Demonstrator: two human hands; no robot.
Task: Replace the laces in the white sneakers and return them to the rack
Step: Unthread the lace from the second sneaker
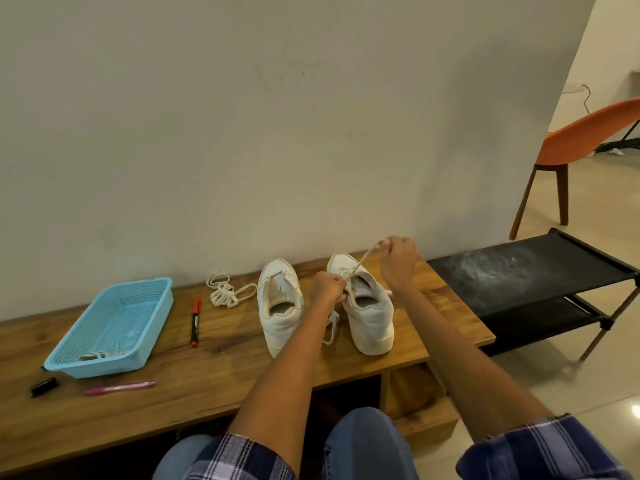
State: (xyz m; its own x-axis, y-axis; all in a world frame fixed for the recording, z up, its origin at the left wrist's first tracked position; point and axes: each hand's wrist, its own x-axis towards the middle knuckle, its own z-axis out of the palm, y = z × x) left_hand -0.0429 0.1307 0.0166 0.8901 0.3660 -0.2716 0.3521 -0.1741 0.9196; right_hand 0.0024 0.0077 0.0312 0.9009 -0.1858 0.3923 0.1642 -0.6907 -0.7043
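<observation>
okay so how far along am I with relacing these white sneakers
Done, apparently: a lace lies in the blue basket, and the left sneaker shows none. In hand: the right hand pulls a lace up from the right sneaker while the left hand holds its tongue area. Left: a bundled lace lies unused on the table, and the rack holds no shoes.

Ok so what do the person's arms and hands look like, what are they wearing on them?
Both forearms are bare, and the left hand and right hand wear no gloves. I can see no rings, watch or bracelets. The plaid shirt sleeves, checked in dark blue and white, are pushed up near the elbows at the bottom of the head view.
</observation>
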